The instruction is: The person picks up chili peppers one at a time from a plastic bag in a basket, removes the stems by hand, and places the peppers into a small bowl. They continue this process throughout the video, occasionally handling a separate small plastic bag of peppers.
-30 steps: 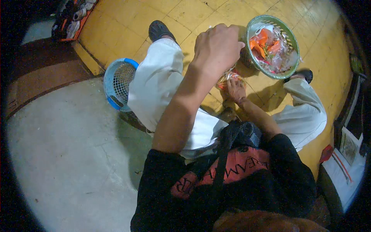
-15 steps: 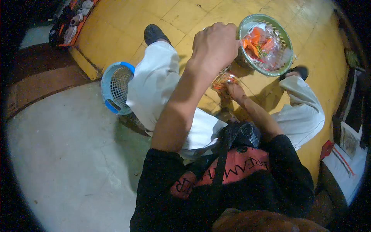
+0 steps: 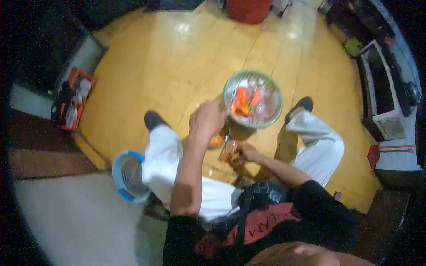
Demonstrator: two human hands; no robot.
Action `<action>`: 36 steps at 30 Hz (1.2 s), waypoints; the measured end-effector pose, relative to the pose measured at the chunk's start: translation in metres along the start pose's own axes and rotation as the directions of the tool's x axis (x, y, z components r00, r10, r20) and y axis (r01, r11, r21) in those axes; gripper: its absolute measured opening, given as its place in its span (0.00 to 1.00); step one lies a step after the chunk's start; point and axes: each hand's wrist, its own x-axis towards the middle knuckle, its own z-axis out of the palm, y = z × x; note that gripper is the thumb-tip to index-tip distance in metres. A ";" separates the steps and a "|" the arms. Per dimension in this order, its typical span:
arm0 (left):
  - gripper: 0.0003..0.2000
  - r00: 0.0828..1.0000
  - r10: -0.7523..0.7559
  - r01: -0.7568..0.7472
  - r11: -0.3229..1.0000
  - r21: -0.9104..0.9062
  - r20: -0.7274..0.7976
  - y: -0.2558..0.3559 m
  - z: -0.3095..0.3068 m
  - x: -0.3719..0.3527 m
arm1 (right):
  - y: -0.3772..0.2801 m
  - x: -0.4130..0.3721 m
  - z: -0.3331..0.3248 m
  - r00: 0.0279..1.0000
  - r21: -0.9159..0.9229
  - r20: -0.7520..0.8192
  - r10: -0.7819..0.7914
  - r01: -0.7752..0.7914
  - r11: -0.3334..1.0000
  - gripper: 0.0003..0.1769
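My left hand (image 3: 208,119) is held palm down beside the left rim of a green basket (image 3: 278,111). Its fingers point down and are hidden behind the back of the hand. Inside the basket lie orange pieces (image 3: 241,95) and clear plastic. My right hand (image 3: 250,153) is closed on a clear container (image 3: 230,151) with orange contents, low between the legs. Just below my left hand, another orange item (image 3: 216,141) shows partly, its shape blurred.
A blue plastic basket (image 3: 119,175) stands by the left leg. Farther left is an orange crate (image 3: 84,102) with bags. A red container (image 3: 248,9) stands at the far top. A white-framed cabinet (image 3: 384,80) is at the right, on the yellow tiled floor (image 3: 177,66).
The view has tilted up, showing more floor and the red container. The clear container in my right hand shows more fully, and the orange item below my left hand has come into view.
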 end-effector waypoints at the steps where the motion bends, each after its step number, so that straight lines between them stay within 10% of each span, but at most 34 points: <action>1: 0.21 1.000 0.004 -0.003 0.999 0.040 -0.010 -0.004 0.008 0.003 | 0.038 0.020 0.006 1.000 -0.473 0.029 0.001 0.013 0.881 0.28; 2: 0.21 0.998 0.036 -0.034 0.998 0.052 -0.043 -0.002 0.009 0.002 | -0.004 -0.004 -0.002 0.975 0.138 -0.073 -0.212 0.220 0.966 0.28; 3: 0.21 0.998 0.050 -0.050 0.999 0.009 -0.031 -0.001 0.009 0.000 | 0.008 0.005 -0.011 0.865 -0.499 0.025 -0.501 0.445 0.744 0.26; 4: 0.20 0.998 0.060 -0.061 0.998 -0.035 -0.015 -0.003 0.010 0.001 | -0.003 0.007 -0.022 0.853 -0.513 0.011 -0.522 0.453 0.729 0.26; 6: 0.20 0.996 0.085 -0.086 0.995 -0.057 -0.021 -0.016 0.027 0.016 | -0.019 0.005 -0.038 0.933 -0.490 0.266 -0.243 0.348 0.799 0.21; 13: 0.24 0.995 0.077 -0.023 0.820 -0.572 0.071 -0.040 0.080 0.050 | -0.127 -0.042 -0.114 0.875 -0.163 0.373 -0.309 0.390 0.906 0.13; 19: 0.37 0.783 0.198 0.514 0.328 -0.793 0.589 -0.010 0.103 0.019 | -0.189 -0.071 -0.159 0.901 0.210 0.341 -0.267 0.204 0.956 0.12; 23: 0.36 0.671 0.434 0.709 -0.140 -0.691 0.601 0.028 0.088 -0.004 | -0.202 -0.079 -0.157 0.933 0.026 0.288 -0.214 0.216 0.976 0.12; 25: 0.34 0.698 0.388 0.694 -0.155 -0.704 0.602 0.025 0.092 0.003 | -0.200 -0.080 -0.155 0.855 -0.268 0.122 -0.504 0.518 0.812 0.14; 36: 0.20 0.780 0.247 0.625 -0.372 -0.687 0.575 0.025 0.097 0.017 | -0.241 -0.091 -0.148 0.796 -0.432 -0.056 -0.603 0.525 0.733 0.14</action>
